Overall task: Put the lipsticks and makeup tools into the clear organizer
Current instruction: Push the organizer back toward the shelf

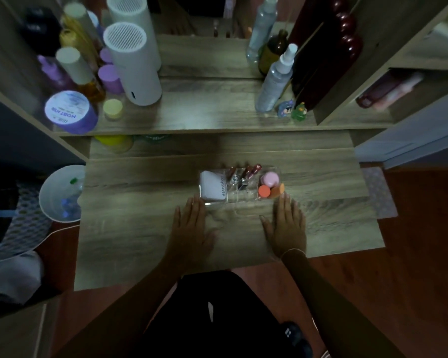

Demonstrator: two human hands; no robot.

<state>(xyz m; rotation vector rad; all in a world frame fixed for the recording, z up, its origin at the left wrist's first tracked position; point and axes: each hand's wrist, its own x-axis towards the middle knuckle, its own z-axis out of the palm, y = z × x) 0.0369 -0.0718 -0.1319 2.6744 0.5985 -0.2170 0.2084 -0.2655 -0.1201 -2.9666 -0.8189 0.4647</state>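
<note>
The clear organizer (239,200) stands on the wooden table, just beyond my fingertips. A white compact (212,187) fills its left compartment. Several dark red lipsticks (246,174) stand in the middle slots. A pink sponge (270,179) and two orange sponges (264,191) sit in the right compartment. My left hand (194,228) lies flat on the table, fingers apart, its tips close to the organizer's front left corner. My right hand (286,226) lies flat too, its fingertips by the front right corner. Neither hand holds anything.
A raised shelf behind holds a white cylinder (132,63), purple jars (71,111), tall bottles (80,71) on the left, and spray bottles (276,78) on the right. A white bowl (60,195) sits left of the table. Open cubbies (388,91) stand at right.
</note>
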